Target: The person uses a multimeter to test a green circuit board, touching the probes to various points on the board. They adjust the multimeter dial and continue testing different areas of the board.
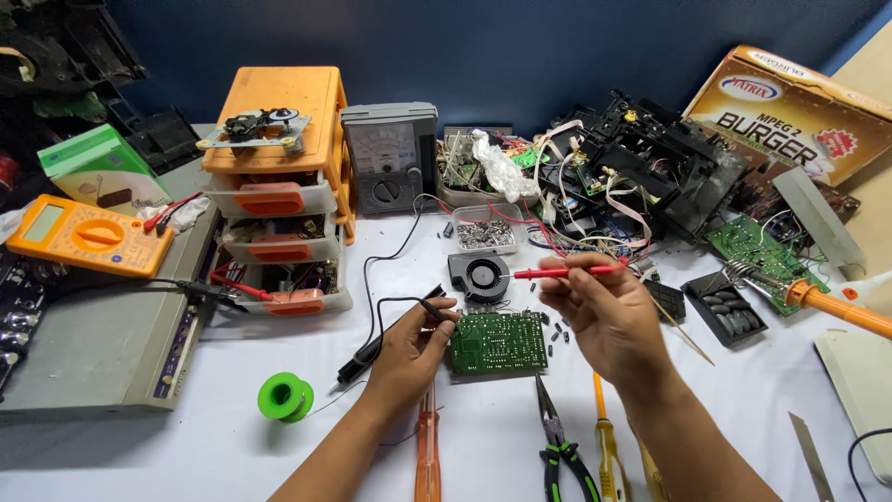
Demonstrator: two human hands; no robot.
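My left hand (409,353) pinches the thin black plastic probe (395,330), my right hand (609,316) the red one (567,272), steadying the light, stiff green circuit board (497,342) by its edge.

Left hand (409,351) and right hand (609,316) bare; forearms unsleeved.

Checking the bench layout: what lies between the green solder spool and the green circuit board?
In the head view, the left hand with the black probe lies between the spool and the board.

Circuit board (498,342) between hands; fan (479,276) behind it; pliers (560,446) before; solder spool (285,397) left.
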